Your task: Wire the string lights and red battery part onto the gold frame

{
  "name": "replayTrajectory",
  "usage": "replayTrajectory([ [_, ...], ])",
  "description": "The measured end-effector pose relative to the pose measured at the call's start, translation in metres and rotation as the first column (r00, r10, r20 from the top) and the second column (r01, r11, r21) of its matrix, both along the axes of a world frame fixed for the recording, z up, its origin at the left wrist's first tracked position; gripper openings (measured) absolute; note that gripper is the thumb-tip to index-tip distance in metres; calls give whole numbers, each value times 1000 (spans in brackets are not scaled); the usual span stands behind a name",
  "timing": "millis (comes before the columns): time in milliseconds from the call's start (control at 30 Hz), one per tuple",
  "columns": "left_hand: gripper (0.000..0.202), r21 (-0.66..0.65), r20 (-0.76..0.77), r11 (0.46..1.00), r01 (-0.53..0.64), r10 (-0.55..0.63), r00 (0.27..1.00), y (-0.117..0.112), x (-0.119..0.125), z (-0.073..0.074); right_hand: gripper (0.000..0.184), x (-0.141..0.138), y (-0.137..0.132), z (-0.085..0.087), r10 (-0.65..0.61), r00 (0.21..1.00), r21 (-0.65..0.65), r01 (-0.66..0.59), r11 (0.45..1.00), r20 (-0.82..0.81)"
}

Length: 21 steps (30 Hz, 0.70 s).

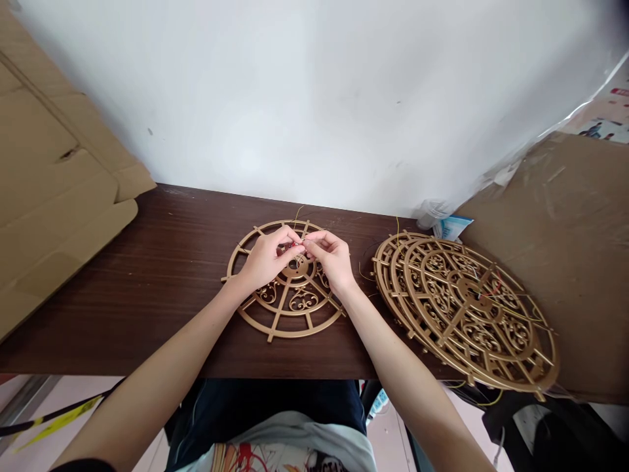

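Observation:
A round gold openwork disc (pixel 289 308) lies flat on the dark wooden table (pixel 162 295) in front of me. Both hands hover over its hub. My left hand (pixel 268 257) and my right hand (pixel 331 257) meet fingertip to fingertip, each pinching thin wires, red and yellow, above the centre. A yellow wire end (pixel 297 214) sticks up behind the fingers. To the right lies a stack of similar gold discs (pixel 466 308), overlapping, with thin wires across the top one.
Flattened cardboard (pixel 54 190) leans at the left end of the table. A brown board under clear plastic film (pixel 565 216) sits at the right, with a small blue-and-white packet (pixel 449 227) beside the white wall (pixel 314 98). The disc stack overhangs the table's front edge.

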<state>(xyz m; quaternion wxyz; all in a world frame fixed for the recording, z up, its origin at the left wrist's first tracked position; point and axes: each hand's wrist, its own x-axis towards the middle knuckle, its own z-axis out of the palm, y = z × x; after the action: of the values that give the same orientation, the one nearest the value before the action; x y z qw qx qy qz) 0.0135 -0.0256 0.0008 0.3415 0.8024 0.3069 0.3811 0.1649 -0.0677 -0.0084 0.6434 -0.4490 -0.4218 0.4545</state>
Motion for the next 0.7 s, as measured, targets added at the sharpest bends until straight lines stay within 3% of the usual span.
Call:
replayTrajectory([
  [700, 17, 29, -72, 999, 44, -42, 997, 3, -1, -1, 18, 3, -2, -1, 47, 990, -17, -45, 999, 133],
])
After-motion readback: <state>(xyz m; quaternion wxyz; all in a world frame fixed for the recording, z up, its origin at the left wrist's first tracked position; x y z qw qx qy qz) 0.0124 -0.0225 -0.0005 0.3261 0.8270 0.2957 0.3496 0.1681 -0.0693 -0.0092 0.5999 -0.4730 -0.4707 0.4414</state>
